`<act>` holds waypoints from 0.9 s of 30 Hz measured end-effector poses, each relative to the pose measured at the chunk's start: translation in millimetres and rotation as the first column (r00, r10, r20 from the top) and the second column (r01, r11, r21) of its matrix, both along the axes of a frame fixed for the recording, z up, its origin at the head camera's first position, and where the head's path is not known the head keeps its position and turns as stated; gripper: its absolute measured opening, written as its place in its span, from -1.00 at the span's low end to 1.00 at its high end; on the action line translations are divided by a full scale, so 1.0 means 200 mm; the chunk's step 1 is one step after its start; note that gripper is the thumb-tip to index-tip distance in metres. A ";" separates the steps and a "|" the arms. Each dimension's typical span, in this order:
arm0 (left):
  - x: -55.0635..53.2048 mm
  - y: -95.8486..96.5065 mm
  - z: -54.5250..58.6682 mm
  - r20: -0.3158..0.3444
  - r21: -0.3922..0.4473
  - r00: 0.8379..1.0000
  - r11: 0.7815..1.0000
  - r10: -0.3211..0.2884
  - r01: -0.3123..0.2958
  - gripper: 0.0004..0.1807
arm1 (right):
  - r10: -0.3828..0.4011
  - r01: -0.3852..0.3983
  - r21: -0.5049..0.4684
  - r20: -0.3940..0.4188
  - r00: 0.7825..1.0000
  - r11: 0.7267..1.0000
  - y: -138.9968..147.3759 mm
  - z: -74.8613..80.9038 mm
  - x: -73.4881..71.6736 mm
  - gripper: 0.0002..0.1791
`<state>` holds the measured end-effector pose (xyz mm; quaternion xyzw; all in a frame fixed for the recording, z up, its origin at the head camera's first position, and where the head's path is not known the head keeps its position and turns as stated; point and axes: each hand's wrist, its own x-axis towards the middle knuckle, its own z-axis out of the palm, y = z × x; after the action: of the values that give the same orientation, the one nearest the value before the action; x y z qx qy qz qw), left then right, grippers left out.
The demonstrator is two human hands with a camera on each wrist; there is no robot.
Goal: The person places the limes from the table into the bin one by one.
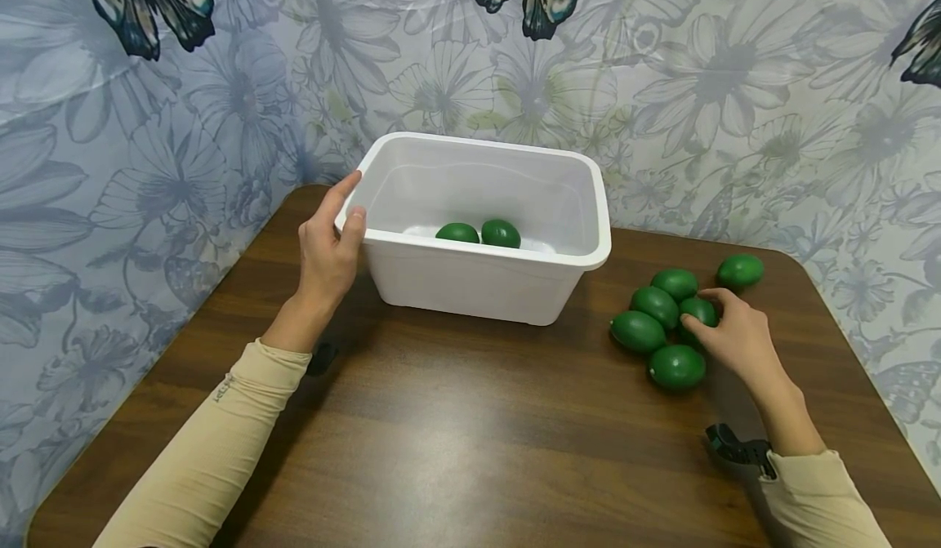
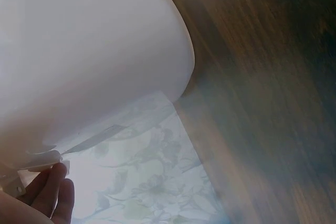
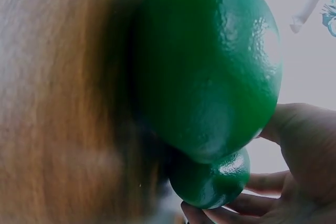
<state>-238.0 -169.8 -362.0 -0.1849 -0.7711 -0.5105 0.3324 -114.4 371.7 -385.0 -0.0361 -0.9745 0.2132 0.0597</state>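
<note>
Picking judged in hand: right hand (image 1: 738, 337) pinches a lime (image 1: 697, 308) within the cluster (image 1: 655, 306) on the bench (image 1: 456, 417), left hand (image 1: 327, 256) grips the tub (image 1: 470, 278), and the next move appears to call for a clean lift.

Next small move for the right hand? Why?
I'd lift the green fruit straight up off the table, probably: the right hand grips it among its neighbours, two more fruits lie in the white tub, and the left hand holds the tub's rim.
</note>
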 end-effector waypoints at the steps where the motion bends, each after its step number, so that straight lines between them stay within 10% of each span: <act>1: 0.00 0.00 0.00 -0.001 0.000 1.000 1.000 0.000 0.000 -0.37 | -0.005 0.005 -0.003 -0.001 1.000 1.000 0.00 0.00 0.00 -0.34; 27: 0.00 0.00 0.00 -0.022 0.004 1.000 1.000 -0.006 0.007 -0.37 | -0.138 0.102 -0.117 -0.364 0.921 0.988 -0.15 0.17 0.01 -0.43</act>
<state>-238.4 -170.6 -362.9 -0.1922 -0.7657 -0.5113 0.3395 -111.7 342.0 -350.1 -0.0578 -0.9303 0.2584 0.2538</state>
